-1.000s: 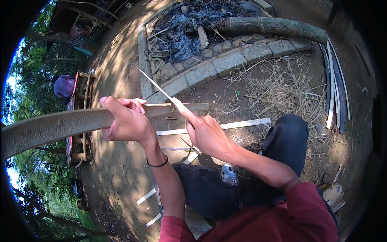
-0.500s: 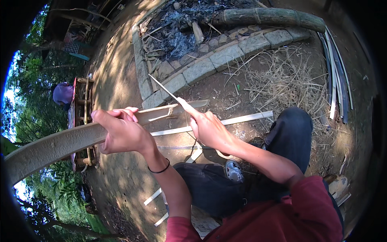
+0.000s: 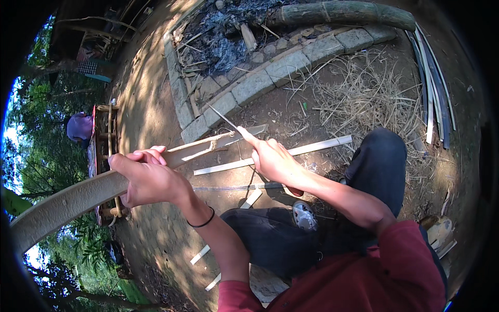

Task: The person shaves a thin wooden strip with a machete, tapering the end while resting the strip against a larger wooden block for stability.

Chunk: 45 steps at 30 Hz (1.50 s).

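Observation:
My left hand [image 3: 150, 174] is wrapped round a long, wide split-bamboo strip [image 3: 67, 205], which runs from the far left edge across in front of me. Beyond that hand, a thin sliver [image 3: 195, 143] stands partly lifted along the strip, with a bent piece beside it. My right hand [image 3: 273, 161] grips a knife, index finger stretched along the back of its narrow blade [image 3: 223, 117]. The blade crosses the strip near its far end and points up and left. Most of the handle is hidden in my palm; its brown butt shows below the hand.
A pale bamboo slat [image 3: 312, 149] lies on the ground beyond my knees. Curly shavings [image 3: 364, 99] are heaped to the right. Ahead is an ashy fire pit with a stone border [image 3: 252, 86] and a thick bamboo pole [image 3: 343, 13]. More strips [image 3: 434, 88] lie far right.
My right hand and the knife have moved a little to the right along the strip. The lifted sliver reaches farther toward the strip's far end. My left hand keeps its grip.

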{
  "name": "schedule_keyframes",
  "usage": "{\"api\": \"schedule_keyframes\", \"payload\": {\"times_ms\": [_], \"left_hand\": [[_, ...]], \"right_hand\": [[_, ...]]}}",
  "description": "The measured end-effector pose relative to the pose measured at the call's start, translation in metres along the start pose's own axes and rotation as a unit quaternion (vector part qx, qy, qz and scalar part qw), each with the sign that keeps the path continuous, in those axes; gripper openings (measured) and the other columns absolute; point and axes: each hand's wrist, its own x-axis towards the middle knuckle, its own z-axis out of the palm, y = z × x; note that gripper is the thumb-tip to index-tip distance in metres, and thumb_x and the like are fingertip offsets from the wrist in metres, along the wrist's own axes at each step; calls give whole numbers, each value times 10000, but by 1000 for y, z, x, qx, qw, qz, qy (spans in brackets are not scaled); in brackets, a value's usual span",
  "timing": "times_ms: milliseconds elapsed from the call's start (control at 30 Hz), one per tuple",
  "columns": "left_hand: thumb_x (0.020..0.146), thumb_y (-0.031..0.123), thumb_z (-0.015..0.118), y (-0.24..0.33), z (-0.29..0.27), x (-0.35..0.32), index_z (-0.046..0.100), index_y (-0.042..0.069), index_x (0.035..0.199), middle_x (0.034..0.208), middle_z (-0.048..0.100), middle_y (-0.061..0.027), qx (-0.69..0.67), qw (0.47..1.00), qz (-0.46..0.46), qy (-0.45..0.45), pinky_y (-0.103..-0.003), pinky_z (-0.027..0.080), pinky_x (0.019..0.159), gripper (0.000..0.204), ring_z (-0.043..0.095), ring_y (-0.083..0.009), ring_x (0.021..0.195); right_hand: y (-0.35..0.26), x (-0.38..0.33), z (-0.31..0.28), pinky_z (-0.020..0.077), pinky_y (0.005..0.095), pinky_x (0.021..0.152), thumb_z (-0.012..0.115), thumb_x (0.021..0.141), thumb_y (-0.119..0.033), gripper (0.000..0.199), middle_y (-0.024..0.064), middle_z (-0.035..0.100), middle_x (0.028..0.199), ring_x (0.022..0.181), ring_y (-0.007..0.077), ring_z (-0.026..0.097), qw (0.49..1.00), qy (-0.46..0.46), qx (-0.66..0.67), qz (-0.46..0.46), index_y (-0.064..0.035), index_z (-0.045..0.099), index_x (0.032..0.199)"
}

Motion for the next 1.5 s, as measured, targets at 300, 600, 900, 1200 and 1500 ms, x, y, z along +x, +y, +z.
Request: {"api": "schedule_keyframes", "payload": {"times_ms": [300,600,900,1200,1500], "left_hand": [[915,129,578,-4,-2,-6,434,30,602,505,454,-84,12,999,36,-30,-283,470,430,358,399,-122,367],[948,150,572,-2,-1,-9,454,8,638,552,472,-85,17,998,44,-41,-278,469,447,361,424,-123,401],[954,171,568,-4,-3,-5,455,12,633,533,455,-87,40,998,46,-25,-295,435,441,375,416,-134,409],[939,128,555,1,-3,-8,441,31,606,494,443,-91,31,998,47,-38,-286,412,425,364,402,-127,380],[925,134,561,1,1,-11,447,32,603,489,431,-79,20,998,45,-40,-295,404,425,357,383,-126,383]], "right_hand": [[19,2,17,481,468,593,458,836,13,689,255,566,625,547,382,597,999,46,2,-6,-102,346,1506],[-34,-4,-7,459,488,603,488,894,-30,636,265,552,639,561,437,554,995,52,73,-46,-150,357,1504],[-29,-2,1,480,487,644,488,889,-33,667,259,603,712,649,439,592,998,17,60,-21,-150,314,1522],[-22,-3,1,523,511,667,485,880,-30,666,283,635,772,704,440,639,998,-2,54,-22,-89,306,1518],[7,-2,6,498,499,655,490,872,-11,677,267,602,695,643,433,613,1000,25,-1,8,-122,316,1518]]}}
